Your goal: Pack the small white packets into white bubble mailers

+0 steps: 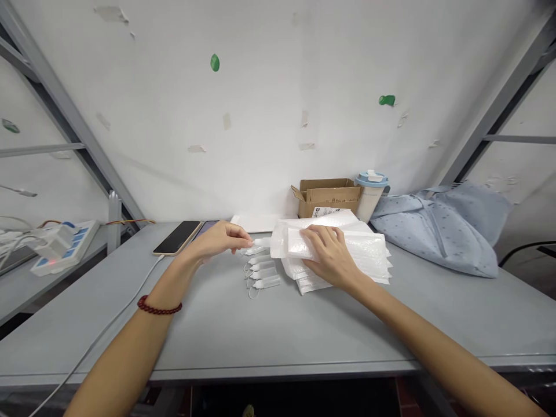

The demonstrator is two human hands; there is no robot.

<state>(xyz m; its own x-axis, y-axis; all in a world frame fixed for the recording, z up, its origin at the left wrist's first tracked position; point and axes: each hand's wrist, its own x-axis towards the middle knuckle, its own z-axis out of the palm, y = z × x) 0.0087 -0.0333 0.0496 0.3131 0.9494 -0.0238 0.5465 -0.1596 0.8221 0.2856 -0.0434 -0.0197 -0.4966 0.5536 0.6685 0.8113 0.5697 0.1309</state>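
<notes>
The left hands' grip comes first: the left hand (221,240) pinches a small clear packet (261,242) between thumb and fingertips, its end just at the mouth of a white bubble mailer (290,246). The right hand (330,255) clasps that mailer from above, fingers curved over it, on top of a stack of similar mailers (365,255). A red beaded bracelet (159,305) circles the left wrist.

Just below the left hand, more clear packets with thin loops (260,275) lie in a row on the grey bench (208,341). Left of that hand lie a smartphone (177,237) with its charging cable (99,330), and further left a power strip (65,246). Beyond the right hand stand an open cardboard box (328,197) and a cup with a blue lid (370,194), beside a crumpled pale blue cloth bag (438,229).
</notes>
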